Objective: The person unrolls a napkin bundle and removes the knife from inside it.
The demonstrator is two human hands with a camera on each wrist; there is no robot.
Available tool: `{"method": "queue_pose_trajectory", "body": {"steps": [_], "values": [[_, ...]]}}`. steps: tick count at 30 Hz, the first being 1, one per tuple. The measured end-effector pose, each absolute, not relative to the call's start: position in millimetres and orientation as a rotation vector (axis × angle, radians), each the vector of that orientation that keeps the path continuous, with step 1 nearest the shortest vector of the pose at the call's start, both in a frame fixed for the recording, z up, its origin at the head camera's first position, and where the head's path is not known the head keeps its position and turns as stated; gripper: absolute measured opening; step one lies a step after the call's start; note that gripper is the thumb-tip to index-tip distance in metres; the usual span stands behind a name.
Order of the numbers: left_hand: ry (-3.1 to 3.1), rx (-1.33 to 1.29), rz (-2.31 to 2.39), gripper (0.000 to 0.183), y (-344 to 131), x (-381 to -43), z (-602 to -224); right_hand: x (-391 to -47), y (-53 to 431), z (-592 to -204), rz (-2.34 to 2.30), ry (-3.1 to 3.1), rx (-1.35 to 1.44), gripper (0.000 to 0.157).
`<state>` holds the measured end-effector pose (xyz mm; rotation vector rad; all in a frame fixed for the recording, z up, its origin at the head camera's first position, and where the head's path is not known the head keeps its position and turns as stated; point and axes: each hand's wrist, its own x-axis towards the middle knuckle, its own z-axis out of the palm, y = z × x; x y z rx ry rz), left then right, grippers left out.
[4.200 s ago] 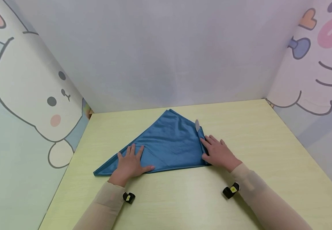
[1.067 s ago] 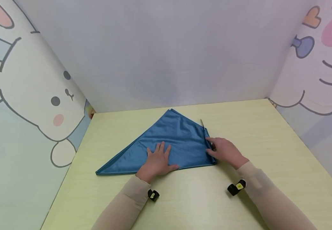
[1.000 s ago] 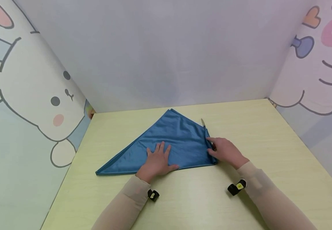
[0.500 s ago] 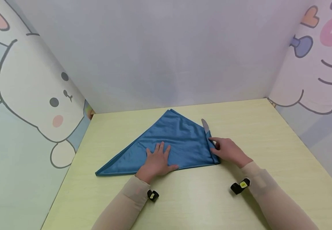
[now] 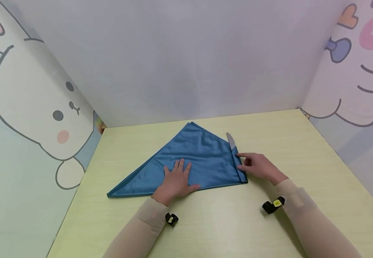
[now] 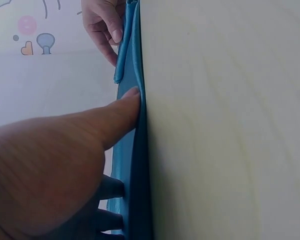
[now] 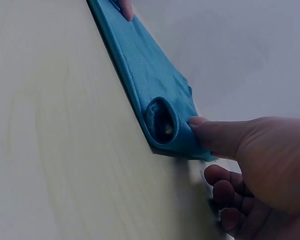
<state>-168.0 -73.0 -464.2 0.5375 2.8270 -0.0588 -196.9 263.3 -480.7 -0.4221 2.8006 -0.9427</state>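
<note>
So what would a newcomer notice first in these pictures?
Likely the shiny blue cloth on the pale table, with the left hand spread over it. Then the blade poking out past its rolled right end, which the right hand touches. A cartoon rabbit on the left wall competes.

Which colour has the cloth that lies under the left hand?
The cloth is plain blue with a slight sheen; the head view shows it best.

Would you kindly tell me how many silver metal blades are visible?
1: the silver metal blade sticks out of the far end of the rolled right edge of the blue satiny cloth; others may hide inside.
</note>
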Motion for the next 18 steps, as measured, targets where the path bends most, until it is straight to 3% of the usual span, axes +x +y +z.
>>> {"method": "queue_pose_trajectory", "body": {"steps": [10,18], "values": [[2.839,0.507,-0.003,0.098,-76.5,-167.7,-463.2,-195.3,256.8,-479.7,-0.921,2.896,-0.486,0.056],[2.888,0.212,0.068,0.101,-113.4,-174.0,-456.7,-192.9,236.2,-479.6,-0.769,3.026,-0.534,0.070]]}}
